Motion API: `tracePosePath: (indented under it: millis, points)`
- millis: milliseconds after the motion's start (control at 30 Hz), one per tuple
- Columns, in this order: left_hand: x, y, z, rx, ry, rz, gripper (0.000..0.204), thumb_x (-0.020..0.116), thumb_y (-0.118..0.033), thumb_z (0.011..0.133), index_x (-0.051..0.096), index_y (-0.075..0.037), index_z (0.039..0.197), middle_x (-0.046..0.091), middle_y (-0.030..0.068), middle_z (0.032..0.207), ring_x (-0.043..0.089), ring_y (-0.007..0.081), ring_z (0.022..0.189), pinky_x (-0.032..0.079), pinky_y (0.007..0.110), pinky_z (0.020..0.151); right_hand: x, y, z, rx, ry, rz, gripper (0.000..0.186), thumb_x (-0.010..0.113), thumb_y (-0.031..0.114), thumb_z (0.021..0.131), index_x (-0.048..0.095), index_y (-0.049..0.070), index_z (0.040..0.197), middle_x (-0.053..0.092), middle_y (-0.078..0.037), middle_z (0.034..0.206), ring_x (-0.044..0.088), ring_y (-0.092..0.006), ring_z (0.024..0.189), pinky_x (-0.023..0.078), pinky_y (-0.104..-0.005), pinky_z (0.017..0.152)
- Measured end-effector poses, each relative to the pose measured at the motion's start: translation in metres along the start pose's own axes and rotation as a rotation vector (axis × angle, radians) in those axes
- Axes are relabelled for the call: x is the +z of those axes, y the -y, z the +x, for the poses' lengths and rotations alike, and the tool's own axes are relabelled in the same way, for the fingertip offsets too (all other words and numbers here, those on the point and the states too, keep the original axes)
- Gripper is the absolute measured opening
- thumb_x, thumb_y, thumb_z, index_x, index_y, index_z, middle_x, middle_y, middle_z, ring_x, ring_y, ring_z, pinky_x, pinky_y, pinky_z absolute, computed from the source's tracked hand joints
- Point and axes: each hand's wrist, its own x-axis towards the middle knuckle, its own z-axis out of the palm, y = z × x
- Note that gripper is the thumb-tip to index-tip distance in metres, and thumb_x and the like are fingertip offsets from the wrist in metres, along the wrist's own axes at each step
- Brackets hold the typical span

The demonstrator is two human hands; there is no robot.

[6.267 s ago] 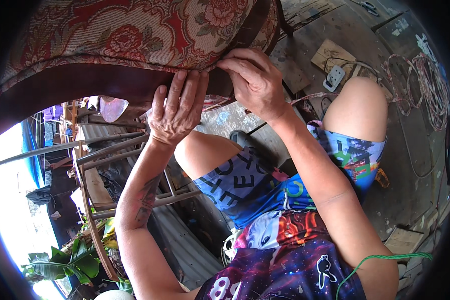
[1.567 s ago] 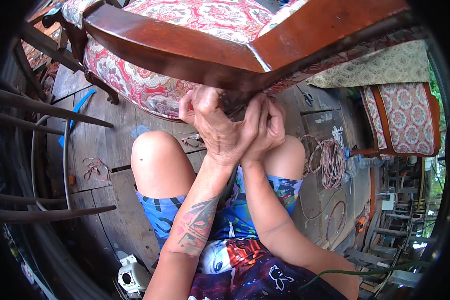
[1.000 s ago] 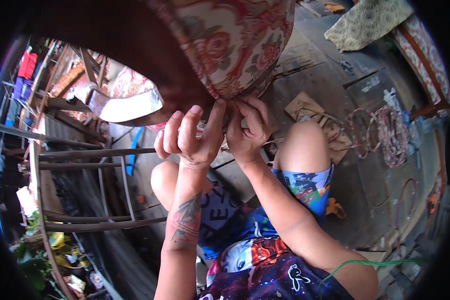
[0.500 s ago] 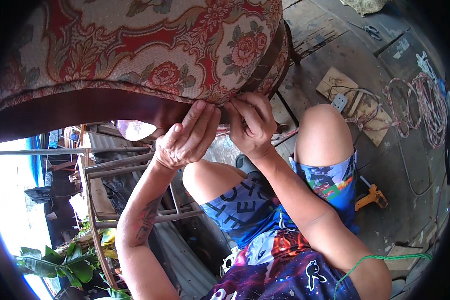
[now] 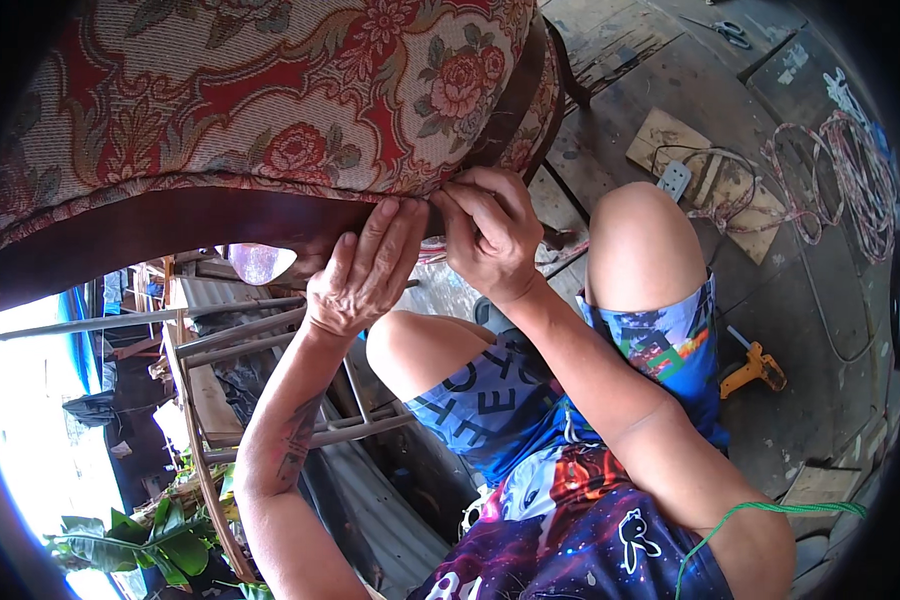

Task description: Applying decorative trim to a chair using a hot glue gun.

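A chair seat [image 5: 270, 110] covered in red and cream floral fabric fills the upper left, above a dark brown wooden rail [image 5: 160, 225]. Along the rail's top runs a rolled fabric trim [image 5: 220, 183]. My left hand [image 5: 365, 268] lies with stretched fingers against the rail, fingertips just below the trim. Beside it, my right hand [image 5: 495, 235] has its fingers bent and pinched at the trim's lower edge. The fingertips hide the exact spot, and whether something small is between them does not show.
On the plank floor at right lie a yellow-orange glue gun [image 5: 755, 370], a wooden board [image 5: 715, 180] with a power socket [image 5: 675, 180], a coiled rope [image 5: 860, 190] and scissors [image 5: 730, 33]. A metal frame [image 5: 240, 340] stands at left, near plants [image 5: 140, 540].
The chair and floor have shifted slightly up and left in the picture. My left fingers lie flatter against the rail, while my right hand keeps its pinch at the trim.
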Motion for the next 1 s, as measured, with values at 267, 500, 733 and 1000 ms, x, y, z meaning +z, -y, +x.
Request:
tracePosePath:
  millis: [267,500,733,1000]
  points:
    - [0.008,0.000,-0.006,0.029,0.006,0.059,0.044,0.042,-0.031,0.100,0.060,-0.023,0.140,0.050,-0.0007,0.151,0.047,0.0147,0.142,0.018,0.047,0.121,-0.002,-0.003,-0.001,0.004,0.030,0.005,0.022,0.077,-0.005,0.073,0.067,0.005,0.091,0.064,-0.008,0.093,0.063,-0.0278,0.082,0.051,-0.0381,0.073]
    - [0.010,-0.002,-0.008,0.049,0.011,0.119,0.046,0.042,-0.029,0.100,0.059,-0.022,0.141,0.050,-0.0007,0.150,0.047,0.0150,0.142,0.021,0.046,0.118,-0.002,-0.004,-0.002,-0.004,0.028,0.009,0.022,0.077,-0.004,0.073,0.068,0.004,0.092,0.064,-0.008,0.093,0.063,-0.0269,0.082,0.051,-0.0369,0.074]
    - [0.016,-0.006,-0.007,0.005,-0.029,0.085,0.045,0.041,-0.029,0.101,0.058,-0.024,0.143,0.048,-0.0010,0.150,0.045,0.0141,0.142,0.023,0.043,0.117,-0.002,-0.009,-0.004,-0.037,0.020,0.004,0.021,0.076,-0.005,0.075,0.070,0.003,0.093,0.065,-0.009,0.094,0.063,-0.0272,0.082,0.052,-0.0363,0.072]
    - [0.020,-0.007,-0.010,-0.009,-0.051,0.091,0.045,0.041,-0.028,0.103,0.056,-0.025,0.145,0.046,-0.0011,0.152,0.045,0.0133,0.142,0.026,0.041,0.116,-0.001,-0.017,-0.010,-0.046,0.023,0.025,0.021,0.075,-0.006,0.076,0.070,0.001,0.094,0.065,-0.009,0.094,0.064,-0.0270,0.082,0.052,-0.0357,0.073]
